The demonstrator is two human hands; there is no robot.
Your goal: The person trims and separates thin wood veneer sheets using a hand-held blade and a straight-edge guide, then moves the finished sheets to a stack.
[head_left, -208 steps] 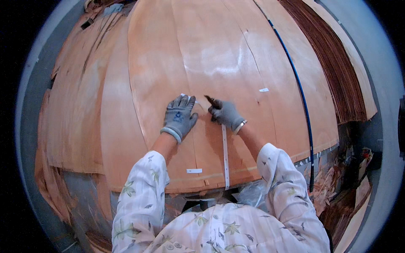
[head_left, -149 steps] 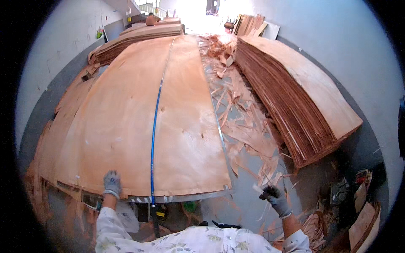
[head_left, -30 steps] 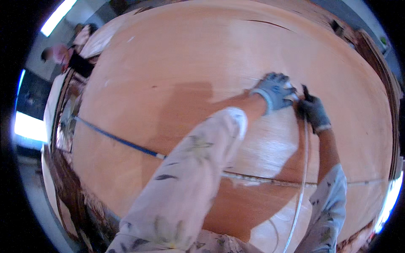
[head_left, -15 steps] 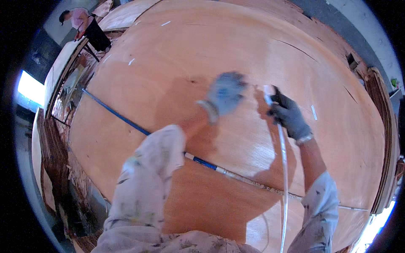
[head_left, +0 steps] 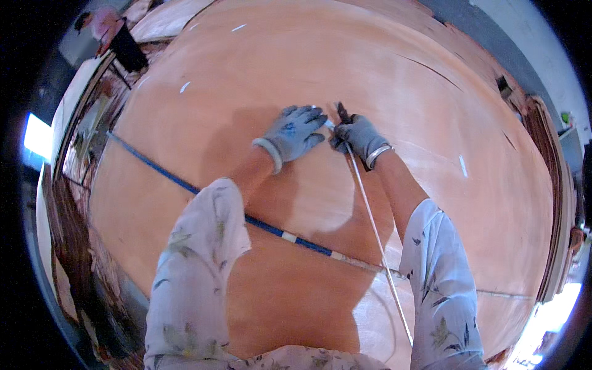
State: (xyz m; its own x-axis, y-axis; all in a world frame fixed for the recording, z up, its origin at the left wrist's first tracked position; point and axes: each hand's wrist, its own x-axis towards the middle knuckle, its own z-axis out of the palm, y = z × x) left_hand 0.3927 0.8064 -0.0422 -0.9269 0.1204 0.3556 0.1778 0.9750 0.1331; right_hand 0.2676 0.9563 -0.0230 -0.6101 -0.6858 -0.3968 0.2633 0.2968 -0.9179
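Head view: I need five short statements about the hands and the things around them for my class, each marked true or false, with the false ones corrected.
1. The left hand wears a grey glove. True.
2. The right hand is bare. False: it is gloved too.
3. A white strip hangs from the left hand. False: it runs from the right.
4. A blue pole crosses the wood sheet. True.
5. Another person appears at upper left. True.

Gloves (head_left: 291,132) are grey, sleeves (head_left: 439,277) white with leaf print, strip (head_left: 370,211) white, sheet (head_left: 345,61) orange-tan.
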